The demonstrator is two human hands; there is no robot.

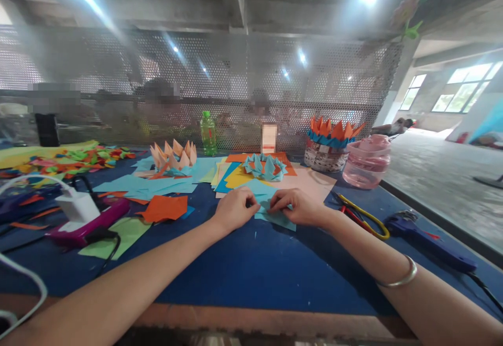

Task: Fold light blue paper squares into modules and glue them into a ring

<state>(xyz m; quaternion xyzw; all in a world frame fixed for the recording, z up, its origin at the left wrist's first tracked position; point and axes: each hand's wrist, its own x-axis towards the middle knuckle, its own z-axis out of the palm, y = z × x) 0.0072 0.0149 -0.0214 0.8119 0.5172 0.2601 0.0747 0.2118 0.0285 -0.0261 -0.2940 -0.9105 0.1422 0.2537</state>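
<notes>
A light blue paper sheet (281,217) lies on the dark blue table (255,267) in front of me. My left hand (234,208) pinches its left edge with curled fingers. My right hand (295,205) presses and pinches the same sheet from the right, fingers bent onto the paper. A silver bangle (401,279) sits on my right forearm. Just beyond the hands a folded light blue paper crown (264,166) rests on a stack of coloured sheets (236,176).
At left lie a white charger (76,205) on a magenta device (92,224), cables, and orange (164,208) and green paper. A peach paper crown (173,156), green bottle (208,133), basket with orange crown (328,147), pink jar (366,160), yellow-handled scissors (363,218) and blue glue gun (428,241) surround the work area. Mesh screen behind.
</notes>
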